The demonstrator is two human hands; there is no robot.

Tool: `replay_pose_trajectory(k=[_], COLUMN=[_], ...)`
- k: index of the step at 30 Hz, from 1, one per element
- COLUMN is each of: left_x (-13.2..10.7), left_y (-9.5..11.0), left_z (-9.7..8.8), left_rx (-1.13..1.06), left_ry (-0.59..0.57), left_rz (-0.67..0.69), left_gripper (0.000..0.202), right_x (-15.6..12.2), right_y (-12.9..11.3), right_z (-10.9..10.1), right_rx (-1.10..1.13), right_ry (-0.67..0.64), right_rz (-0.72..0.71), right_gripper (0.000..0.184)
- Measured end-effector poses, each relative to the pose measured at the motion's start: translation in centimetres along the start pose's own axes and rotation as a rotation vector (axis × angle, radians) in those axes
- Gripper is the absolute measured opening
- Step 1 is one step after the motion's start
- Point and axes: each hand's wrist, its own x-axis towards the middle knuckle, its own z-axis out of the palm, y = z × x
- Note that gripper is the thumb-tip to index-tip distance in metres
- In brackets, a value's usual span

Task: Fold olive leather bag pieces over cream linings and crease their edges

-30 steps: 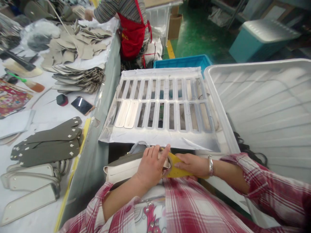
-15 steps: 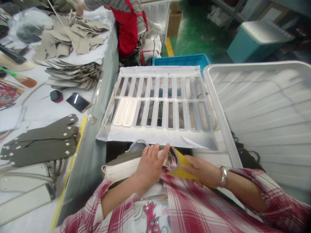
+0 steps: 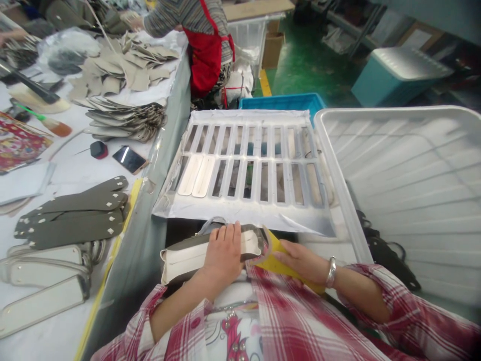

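On my lap lies a bag-like piece [image 3: 184,261] with a cream side panel and dark grey-green edges. My left hand [image 3: 224,250] is closed over its top, fingers together; the thumb is hidden. A curved yellow sheet [image 3: 276,256] is in my right hand [image 3: 305,264], thumb on top and the other fingers mostly out of sight below. The sheet's near end meets the right end of the bag piece; whether it goes inside, I cannot tell. Just beyond stands a white slotted rack [image 3: 240,206], with two cream strips [image 3: 203,176] lying over slots at its left.
The table at left bears dark straps [image 3: 78,213], pale straps [image 3: 45,306], a phone [image 3: 130,159] and a stack of grey pieces [image 3: 124,120]. A large translucent bin [image 3: 347,200] stands at right, a blue crate [image 3: 281,102] behind the rack. A person in a red apron [image 3: 205,62] works beyond.
My left hand has slid left along the bag piece, baring more of its right end. My right hand and the yellow sheet have shifted slightly left. The view has tilted a little.
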Motion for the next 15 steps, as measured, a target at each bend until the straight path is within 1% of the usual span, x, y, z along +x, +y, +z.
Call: replay_pose_trajectory(k=[3, 7, 11, 13, 15], left_x=[0.2, 0.9, 1.8, 2.1, 2.3], left_y=[-0.1, 0.1, 0.3, 0.4, 0.6], left_z=[-0.1, -0.1, 0.0, 0.0, -0.1], left_rx=[0.007, -0.044, -0.086, -0.107, -0.113], left_ry=[-0.014, -0.035, -0.061, -0.103, -0.123], left_rz=[0.015, 0.095, 0.114, 0.117, 0.111], left_gripper=[0.076, 0.085, 0.088, 0.091, 0.090], right_x=[-0.4, -0.4, -1.0, -1.5, -1.8], right_y=[-0.2, -0.4, -0.3, -0.1, 0.6], right_z=[-0.2, 0.1, 0.0, -0.4, -1.0], right_rx=[-0.028, -0.029, 0.056, 0.093, 0.167], right_ry=[-0.007, -0.067, -0.080, -0.080, -0.070], right_rz=[0.001, -0.047, -0.004, 0.021, 0.013], right_gripper=[0.027, 0.029, 0.031, 0.034, 0.037])
